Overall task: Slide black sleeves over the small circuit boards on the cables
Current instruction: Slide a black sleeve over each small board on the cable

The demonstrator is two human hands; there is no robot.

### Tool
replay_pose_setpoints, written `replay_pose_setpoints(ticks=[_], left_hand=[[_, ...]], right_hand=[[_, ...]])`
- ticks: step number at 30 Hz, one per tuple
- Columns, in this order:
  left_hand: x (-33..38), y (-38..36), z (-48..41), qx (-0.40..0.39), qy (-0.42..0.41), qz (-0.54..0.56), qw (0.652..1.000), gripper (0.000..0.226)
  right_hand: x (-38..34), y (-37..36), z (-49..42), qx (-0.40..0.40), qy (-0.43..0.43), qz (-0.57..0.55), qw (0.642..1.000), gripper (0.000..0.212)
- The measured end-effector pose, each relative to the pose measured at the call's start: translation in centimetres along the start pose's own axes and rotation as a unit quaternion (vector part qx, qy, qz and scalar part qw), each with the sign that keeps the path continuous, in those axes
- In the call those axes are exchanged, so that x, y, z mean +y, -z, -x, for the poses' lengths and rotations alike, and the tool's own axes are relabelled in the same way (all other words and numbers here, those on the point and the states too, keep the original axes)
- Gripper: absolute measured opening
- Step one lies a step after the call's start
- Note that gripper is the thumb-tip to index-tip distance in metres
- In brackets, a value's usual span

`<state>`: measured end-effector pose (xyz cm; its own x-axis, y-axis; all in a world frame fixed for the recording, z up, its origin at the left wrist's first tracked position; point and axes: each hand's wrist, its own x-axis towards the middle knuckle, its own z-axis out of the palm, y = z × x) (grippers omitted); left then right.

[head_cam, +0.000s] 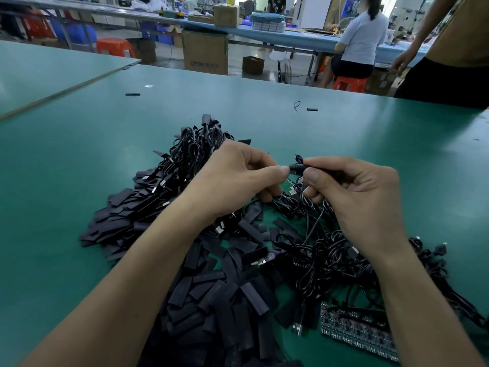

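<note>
Fig. Hands meet above mid-table (79, 154). R hand (354, 197) pinches a sleeve (296, 167) btw thumb and forefinger. The sleeve's long axis runs left–right, its free end toward L hand (235, 184). L thumb tip touches that end and the fingers are curled, but what they hold is hidden. Judged next move: a push along this axis, both hands equally near. Near edge: loose sleeves (211, 300), w/ cables (330, 260) to their right. Print on box (205, 53) is too blurred to read.
</note>
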<state>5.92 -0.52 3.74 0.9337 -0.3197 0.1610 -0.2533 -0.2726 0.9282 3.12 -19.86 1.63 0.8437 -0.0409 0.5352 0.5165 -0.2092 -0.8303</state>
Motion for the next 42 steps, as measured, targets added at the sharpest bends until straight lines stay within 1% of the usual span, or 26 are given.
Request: replay_pose_setpoints(ticks=[3,9,11,13,15,17,23,26,31,36,40,42], left_hand=[[0.1,0.1,0.1,-0.006,-0.006,0.01,1.0,0.019],[0.3,0.0,0.2,-0.024,-0.007,-0.017,1.0,0.016],[0.3,-0.1,0.2,-0.031,-0.003,-0.016,0.999,0.015],[0.4,-0.4,0.2,-0.036,-0.003,-0.018,0.999,0.016],[0.4,-0.7,0.3,-0.031,-0.005,-0.018,0.999,0.016],[0.4,-0.9,0.3,-0.02,-0.013,-0.013,1.0,0.016],[0.2,-0.9,0.2,0.017,-0.039,0.003,0.999,0.016],[0.2,-0.9,0.2,0.021,-0.047,0.004,0.999,0.017],[0.2,-0.9,0.2,0.007,-0.048,0.001,0.999,0.016],[0.6,-1.1,0.4,-0.025,-0.036,0.025,0.999,0.017],[0.5,-1.2,0.4,-0.043,-0.036,0.023,0.998,0.016],[0.4,-0.7,0.4,-0.076,-0.026,0.02,0.997,0.018]], right_hand=[[-0.1,-0.2,0.0,-0.008,0.007,-0.001,1.0,0.017],[-0.3,-0.4,0.1,-0.004,0.0,0.012,1.0,0.022],[-0.4,-0.4,0.1,0.012,0.004,0.022,1.0,0.031],[-0.5,-0.5,0.0,0.046,0.007,0.03,0.998,0.037],[-0.6,-0.7,0.0,0.085,0.007,0.012,0.996,0.035],[-0.5,-0.9,0.1,0.102,0.007,-0.002,0.995,0.032],[-0.5,-1.8,0.3,0.092,0.013,-0.03,0.995,0.037],[-0.6,-2.1,0.4,0.084,0.01,-0.033,0.996,0.039],[-0.9,-2.0,0.4,0.084,0.003,-0.028,0.996,0.037],[-1.2,-1.9,0.4,0.102,-0.015,-0.027,0.994,0.025],[-1.8,-1.5,0.3,0.104,-0.025,-0.025,0.994,0.023],[-2.0,-1.3,0.3,0.114,-0.023,-0.02,0.993,0.021]])
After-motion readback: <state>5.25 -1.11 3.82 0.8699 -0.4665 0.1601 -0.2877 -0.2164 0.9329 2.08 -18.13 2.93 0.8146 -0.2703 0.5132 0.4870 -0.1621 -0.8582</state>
